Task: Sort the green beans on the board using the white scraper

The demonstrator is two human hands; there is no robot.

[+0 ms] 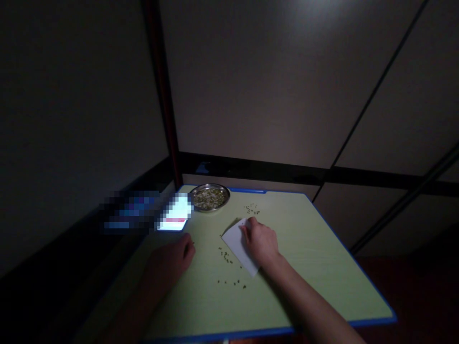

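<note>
My right hand [263, 240] pinches a white piece of paper [241, 244] along its right side, holding it over the table. Small greenish beans [225, 256] lie loose by the paper's left edge, with a few more nearer to me and another small group [252, 209] beyond my hand. My left hand [176, 254] is closed at the left of the table, its fingers curled; a tiny dark speck shows by the fingertips, but what they hold, if anything, cannot be made out. A round metal dish [211, 209] at the back left contains beans mixed with whitish bits.
The pale green table [311, 277] has a blue rim. A lit screen [176, 212], partly pixelated, stands at the left edge beyond my left hand. Dark panelled walls or cabinet fronts [251, 95] close off the back and left. The room is dim.
</note>
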